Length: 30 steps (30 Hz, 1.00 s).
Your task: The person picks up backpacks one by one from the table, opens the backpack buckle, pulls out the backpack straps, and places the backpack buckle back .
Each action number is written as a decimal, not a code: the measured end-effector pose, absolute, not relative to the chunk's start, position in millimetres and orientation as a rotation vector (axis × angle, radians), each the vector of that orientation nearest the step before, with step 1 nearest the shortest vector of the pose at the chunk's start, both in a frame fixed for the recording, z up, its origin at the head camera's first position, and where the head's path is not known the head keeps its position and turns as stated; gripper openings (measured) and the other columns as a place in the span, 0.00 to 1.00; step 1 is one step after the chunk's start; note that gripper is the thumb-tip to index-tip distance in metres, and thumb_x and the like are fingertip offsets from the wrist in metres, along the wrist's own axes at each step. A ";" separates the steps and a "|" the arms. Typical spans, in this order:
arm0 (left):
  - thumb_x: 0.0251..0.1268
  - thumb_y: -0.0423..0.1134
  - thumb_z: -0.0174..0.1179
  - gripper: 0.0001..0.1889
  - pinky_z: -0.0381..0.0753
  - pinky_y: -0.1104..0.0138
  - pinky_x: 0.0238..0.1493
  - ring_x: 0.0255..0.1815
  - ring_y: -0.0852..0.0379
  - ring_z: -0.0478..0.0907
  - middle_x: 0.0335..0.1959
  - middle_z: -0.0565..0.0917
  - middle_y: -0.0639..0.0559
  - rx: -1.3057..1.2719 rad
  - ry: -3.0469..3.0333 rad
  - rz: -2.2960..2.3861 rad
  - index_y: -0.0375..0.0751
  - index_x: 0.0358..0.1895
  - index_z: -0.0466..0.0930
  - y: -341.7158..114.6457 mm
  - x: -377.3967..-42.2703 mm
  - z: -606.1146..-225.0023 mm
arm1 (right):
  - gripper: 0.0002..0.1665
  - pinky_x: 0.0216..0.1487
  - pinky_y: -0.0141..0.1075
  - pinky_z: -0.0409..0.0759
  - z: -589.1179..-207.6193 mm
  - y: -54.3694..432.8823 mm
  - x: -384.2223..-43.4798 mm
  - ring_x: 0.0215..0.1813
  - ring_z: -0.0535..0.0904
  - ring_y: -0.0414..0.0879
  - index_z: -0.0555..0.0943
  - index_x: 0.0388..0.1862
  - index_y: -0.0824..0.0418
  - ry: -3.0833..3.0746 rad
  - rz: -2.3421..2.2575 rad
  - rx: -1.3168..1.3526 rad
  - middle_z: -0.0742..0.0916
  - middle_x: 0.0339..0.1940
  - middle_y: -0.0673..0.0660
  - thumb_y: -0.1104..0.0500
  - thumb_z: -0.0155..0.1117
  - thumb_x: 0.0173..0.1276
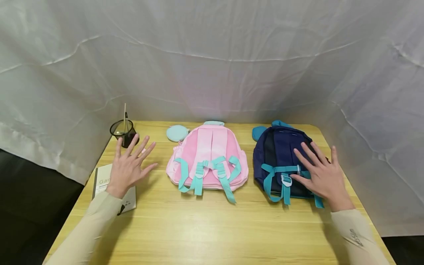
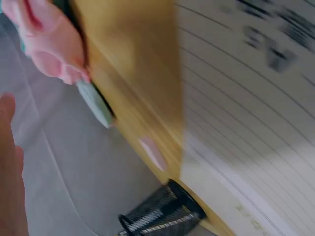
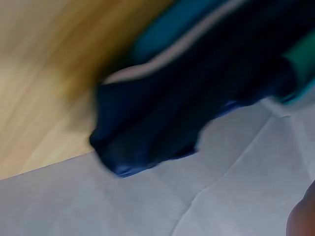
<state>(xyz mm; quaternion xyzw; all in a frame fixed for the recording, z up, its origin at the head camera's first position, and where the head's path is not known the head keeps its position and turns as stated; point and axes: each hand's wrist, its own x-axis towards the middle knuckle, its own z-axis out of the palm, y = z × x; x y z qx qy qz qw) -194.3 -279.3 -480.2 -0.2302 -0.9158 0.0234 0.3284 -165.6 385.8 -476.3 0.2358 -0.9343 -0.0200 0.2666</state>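
Observation:
My left hand (image 1: 127, 171) is held with fingers spread over a lined notebook (image 1: 130, 198), partly covering it. It grips nothing; only a blurred edge of the hand shows in the left wrist view. My right hand (image 1: 322, 176) is also spread, in front of the right side of a navy backpack (image 1: 281, 147) with teal straps. Whether it touches the backpack I cannot tell. Between the hands lies a pink backpack (image 1: 212, 143), straps up, its teal straps trailing toward me. A light-blue round pouch (image 1: 177, 133) sits by its upper left side.
A black mesh pen holder (image 1: 129, 139) with thin sticks stands at the table's back left. Beside it lies a small pink piece (image 2: 153, 152). A blue round pouch (image 1: 258, 133) is next to the navy backpack. Grey cloth (image 1: 212, 81) walls the wooden table (image 1: 212, 228) at back and sides.

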 end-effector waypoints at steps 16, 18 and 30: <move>0.69 0.50 0.69 0.29 0.66 0.39 0.72 0.72 0.41 0.73 0.70 0.79 0.47 -0.728 -2.773 -0.680 0.48 0.70 0.77 -164.1 -196.2 -464.6 | 0.39 0.74 0.60 0.67 -442.4 259.1 -186.9 0.68 0.76 0.62 0.77 0.73 0.56 -2.367 0.351 0.845 0.83 0.63 0.63 0.40 0.71 0.68; 0.67 0.49 0.70 0.26 0.71 0.42 0.69 0.69 0.43 0.76 0.66 0.82 0.48 -0.769 -2.757 -0.768 0.49 0.67 0.80 -151.5 -198.5 -468.0 | 0.39 0.71 0.59 0.70 -442.1 238.8 -189.7 0.66 0.77 0.60 0.78 0.71 0.57 -2.391 0.394 0.875 0.84 0.61 0.61 0.46 0.77 0.63; 0.62 0.44 0.76 0.20 0.84 0.54 0.52 0.49 0.49 0.87 0.51 0.89 0.49 -0.894 -2.654 -0.965 0.44 0.56 0.86 -118.7 -211.3 -491.5 | 0.27 0.65 0.52 0.79 -466.1 146.2 -208.7 0.60 0.81 0.51 0.85 0.61 0.55 -2.609 0.541 0.961 0.87 0.55 0.54 0.44 0.74 0.68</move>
